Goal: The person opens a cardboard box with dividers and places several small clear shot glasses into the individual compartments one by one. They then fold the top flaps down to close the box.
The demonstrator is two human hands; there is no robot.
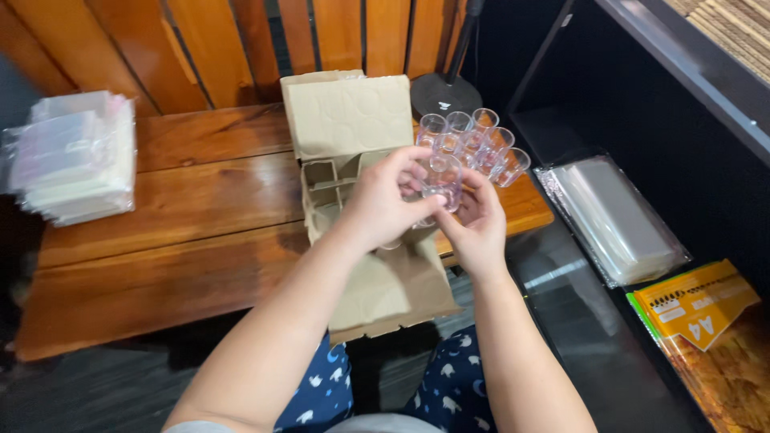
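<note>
Both my hands hold one small clear plastic cup (443,178) above an open cardboard box (353,120) with inner dividers. My left hand (383,202) wraps the cup from the left, fingers over its top. From the right, my right hand (479,226) pinches its lower side. Several more clear cups (481,143) stand in a cluster on the wooden table (184,216), just behind and to the right of my hands. The box's front flap (393,293) hangs over the table's near edge.
A stack of clear plastic bags (76,156) lies at the table's left end. A black round stand base (445,92) sits behind the cups. On the dark floor at right lie a pack of transparent sleeves (613,216) and an orange paper pack (706,309).
</note>
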